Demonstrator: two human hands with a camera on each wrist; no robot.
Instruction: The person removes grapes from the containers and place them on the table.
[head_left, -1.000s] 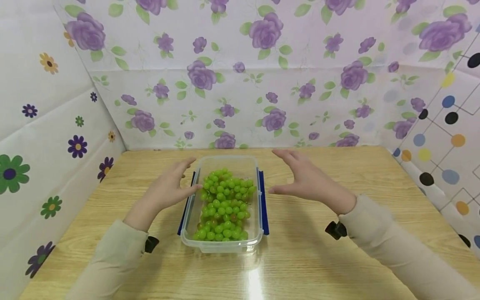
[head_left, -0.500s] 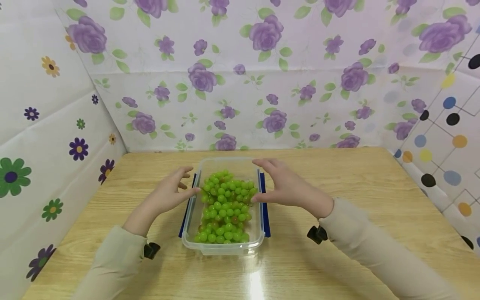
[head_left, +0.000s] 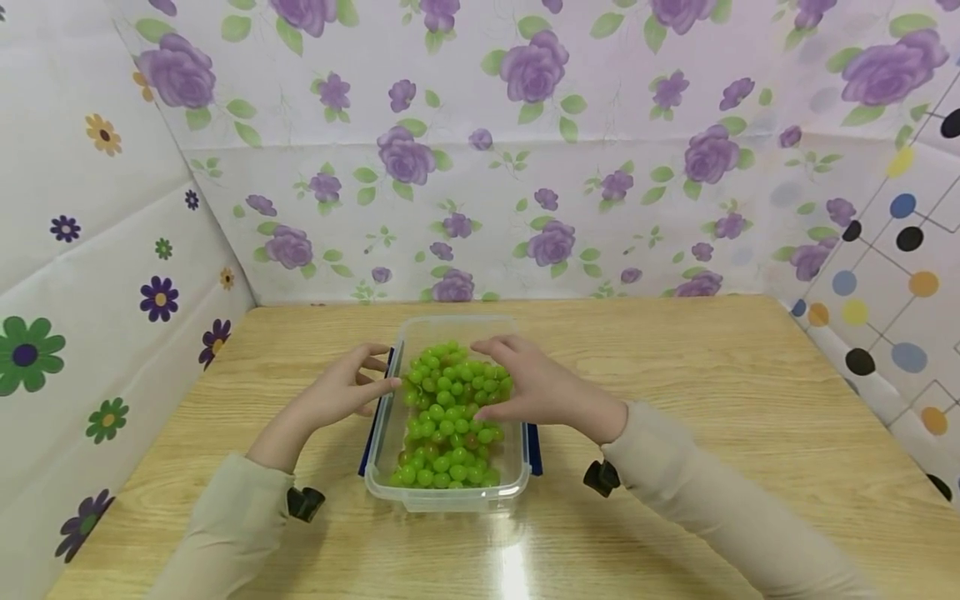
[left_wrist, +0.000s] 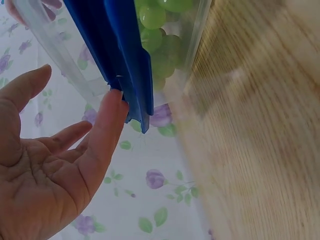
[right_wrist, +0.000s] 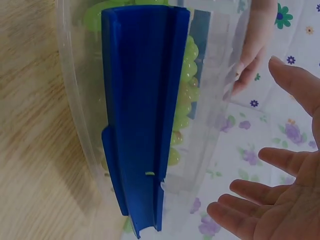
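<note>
Bunches of green grapes [head_left: 446, 398] lie in a clear plastic food container [head_left: 446, 497] whose top is uncovered. Blue side clips hang down along both long sides, the right one [right_wrist: 142, 100] filling much of the right wrist view. At the container's left rim is my left hand [head_left: 337, 392], its thumb over the edge. One of its fingertips meets the lower end of the left blue clip [left_wrist: 120, 55] in the left wrist view. Above the grapes, my right hand [head_left: 551, 390] reaches in from the right with fingers spread and nothing held.
The container stands on a wood-grain table [head_left: 675, 367]. Behind it rises a backdrop [head_left: 480, 200] printed with purple roses; patterned sheets flank the left and right. A small black camera [head_left: 602, 477] sits at the right wrist, another [head_left: 305, 504] at the left.
My right hand has moved left, from beside the container to over the grapes. The left hand stays nearly where it was at the left rim. The container and grapes have not moved.
</note>
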